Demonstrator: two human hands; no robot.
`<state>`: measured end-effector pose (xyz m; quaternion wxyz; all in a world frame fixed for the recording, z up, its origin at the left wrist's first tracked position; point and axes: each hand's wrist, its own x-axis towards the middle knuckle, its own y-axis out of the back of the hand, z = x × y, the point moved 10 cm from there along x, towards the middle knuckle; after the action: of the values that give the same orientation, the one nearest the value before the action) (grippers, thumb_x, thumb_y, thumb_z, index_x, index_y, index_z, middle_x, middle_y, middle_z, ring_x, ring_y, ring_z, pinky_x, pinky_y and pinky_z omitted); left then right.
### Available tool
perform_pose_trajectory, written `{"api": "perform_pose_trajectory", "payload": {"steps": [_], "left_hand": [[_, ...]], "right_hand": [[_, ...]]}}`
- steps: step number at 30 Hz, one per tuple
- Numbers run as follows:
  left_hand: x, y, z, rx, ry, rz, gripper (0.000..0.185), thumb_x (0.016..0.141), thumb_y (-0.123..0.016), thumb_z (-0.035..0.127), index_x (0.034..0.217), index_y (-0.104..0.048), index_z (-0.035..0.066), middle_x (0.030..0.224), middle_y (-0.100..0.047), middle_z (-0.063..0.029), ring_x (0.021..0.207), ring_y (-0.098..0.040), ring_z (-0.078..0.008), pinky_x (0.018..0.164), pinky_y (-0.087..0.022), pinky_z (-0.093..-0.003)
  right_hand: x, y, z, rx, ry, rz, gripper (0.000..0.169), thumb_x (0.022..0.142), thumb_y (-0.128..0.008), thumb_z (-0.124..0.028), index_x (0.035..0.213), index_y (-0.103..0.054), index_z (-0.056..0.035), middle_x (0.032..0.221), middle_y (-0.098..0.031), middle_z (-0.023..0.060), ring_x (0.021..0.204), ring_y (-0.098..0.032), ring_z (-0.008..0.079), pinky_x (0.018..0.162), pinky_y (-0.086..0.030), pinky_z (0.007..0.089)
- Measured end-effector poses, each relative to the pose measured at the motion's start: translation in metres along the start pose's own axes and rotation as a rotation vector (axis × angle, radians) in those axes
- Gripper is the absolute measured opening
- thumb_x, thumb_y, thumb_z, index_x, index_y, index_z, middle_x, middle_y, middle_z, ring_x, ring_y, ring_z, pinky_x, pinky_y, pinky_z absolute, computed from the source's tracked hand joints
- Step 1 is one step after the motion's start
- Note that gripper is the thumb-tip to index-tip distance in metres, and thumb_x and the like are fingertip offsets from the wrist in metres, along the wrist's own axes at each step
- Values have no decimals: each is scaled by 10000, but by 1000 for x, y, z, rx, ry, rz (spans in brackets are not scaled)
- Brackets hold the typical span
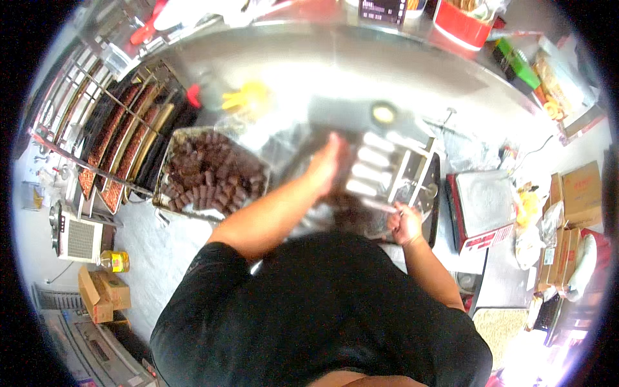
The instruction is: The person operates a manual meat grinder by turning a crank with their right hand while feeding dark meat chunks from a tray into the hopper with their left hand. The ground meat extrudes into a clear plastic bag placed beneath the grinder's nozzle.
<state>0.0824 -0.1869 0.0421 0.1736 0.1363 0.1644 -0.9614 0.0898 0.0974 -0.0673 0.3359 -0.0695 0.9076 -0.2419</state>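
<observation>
In front of me, a metal frame with several white, rounded bars (371,164) lies over a dark tray. My right hand (405,224) grips the near end of this frame or a handle on it. Just left of the bars is my left hand (331,157), blurred, over a dark brown mass; whether it touches anything cannot be told. Further left, a rectangular tray (162,170) holds many short dark brown rolls. Behind the hands, a small round dish (383,113) with something pale yellow rests on the metal worktop (329,104).
A rack (104,169) of filled trays stands at the left, near a yellow glove (246,99). To the right are a countertop scale (483,208) and cardboard boxes (580,193). A red container (464,24) sits beyond the worktop's far edge. An oil bottle (116,261) is at lower left.
</observation>
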Motion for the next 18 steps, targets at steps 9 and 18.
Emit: {"api": "perform_pose_trajectory", "payload": {"steps": [9,18], "left_hand": [[-14,30,68,446,-367,187,654,1072,-367,525,1434,-501,-3,1426,-542,-231,1330,-502,-378,1154,-359,-465],[-30,-56,124,1084,-454,-163,525,990,-602,495,1221,-650,26,1118,-721,-195,1072,-682,-365,920,-523,-444]], "right_hand": [[-10,-45,-32,-186,230,8,164,919,-698,-104,921,-538,-135,670,-473,-37,466,-390,93,426,-308,286],[-20,-104,-57,-1058,573,-6,391,917,-714,-369,904,-648,17,713,-653,151,691,-639,281,683,-517,420]]}}
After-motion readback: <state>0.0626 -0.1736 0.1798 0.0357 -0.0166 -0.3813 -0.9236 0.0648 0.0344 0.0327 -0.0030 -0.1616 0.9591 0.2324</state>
